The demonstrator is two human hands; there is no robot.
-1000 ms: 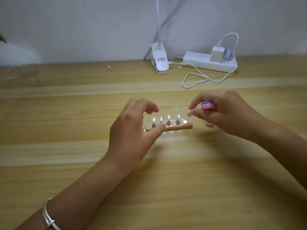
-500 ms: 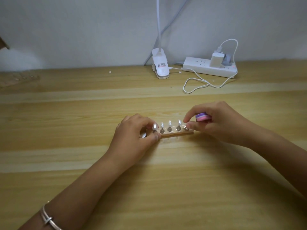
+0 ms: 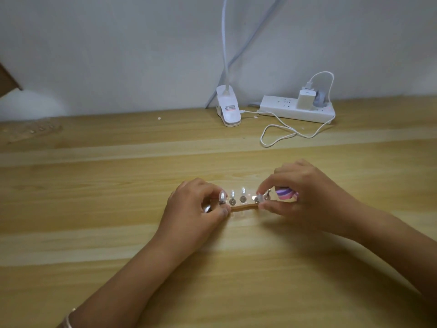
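A clear plastic strip pack [image 3: 243, 203] with a row of small silver round cells lies low over the wooden table [image 3: 118, 233] in the middle of the view. My left hand [image 3: 194, 209] pinches its left end between thumb and fingers. My right hand [image 3: 300, 200] pinches the right end with thumb and forefinger, at one of the silver cells. A small pink and purple striped object [image 3: 285, 193] is tucked in the same hand, under its curled fingers. What that object is I cannot make out.
At the back against the wall stand a white clip lamp base [image 3: 228, 110] and a white power strip [image 3: 296, 110] with a charger plugged in. A white cable [image 3: 279, 133] loops on the table in front of them.
Both hands lowered the strip pack from the air to the table. My right thumb and forefinger shifted left onto the pack's right end.
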